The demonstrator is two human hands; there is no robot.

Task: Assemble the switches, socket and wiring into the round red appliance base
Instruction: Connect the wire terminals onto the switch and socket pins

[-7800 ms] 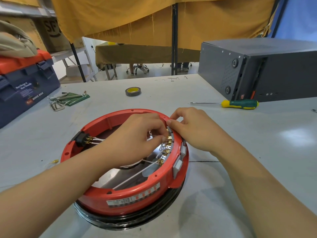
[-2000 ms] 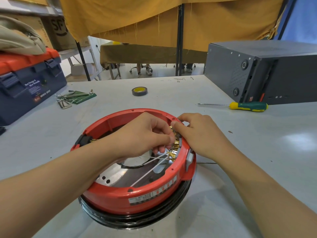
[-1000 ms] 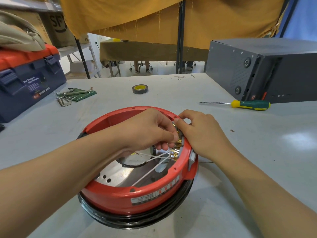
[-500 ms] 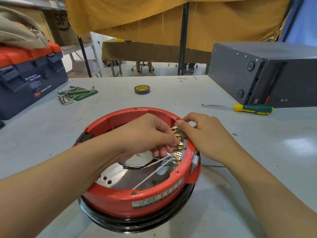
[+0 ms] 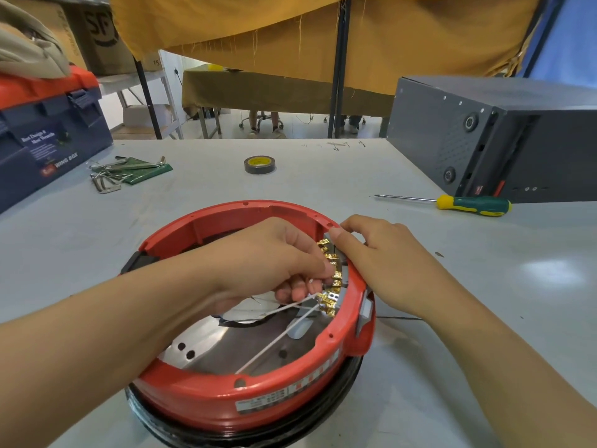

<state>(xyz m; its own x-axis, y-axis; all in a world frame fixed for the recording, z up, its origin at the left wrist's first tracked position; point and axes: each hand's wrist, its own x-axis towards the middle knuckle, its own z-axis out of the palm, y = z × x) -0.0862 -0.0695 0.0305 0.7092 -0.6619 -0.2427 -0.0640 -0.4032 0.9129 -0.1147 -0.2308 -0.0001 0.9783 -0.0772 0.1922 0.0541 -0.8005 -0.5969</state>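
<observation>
Both hands (left (image 5: 271, 260), right (image 5: 384, 260)) grip pinched on the brass terminals (image 5: 332, 279).

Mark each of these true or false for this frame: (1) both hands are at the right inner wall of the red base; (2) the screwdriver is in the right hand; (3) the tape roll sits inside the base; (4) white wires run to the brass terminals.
1. True. The left hand and right hand meet at the right inner wall of the red base.
2. False. The screwdriver lies on the table, far from the right hand.
3. False. The tape roll lies on the table beyond the base.
4. True. White wires lead up to the brass terminals.
</observation>
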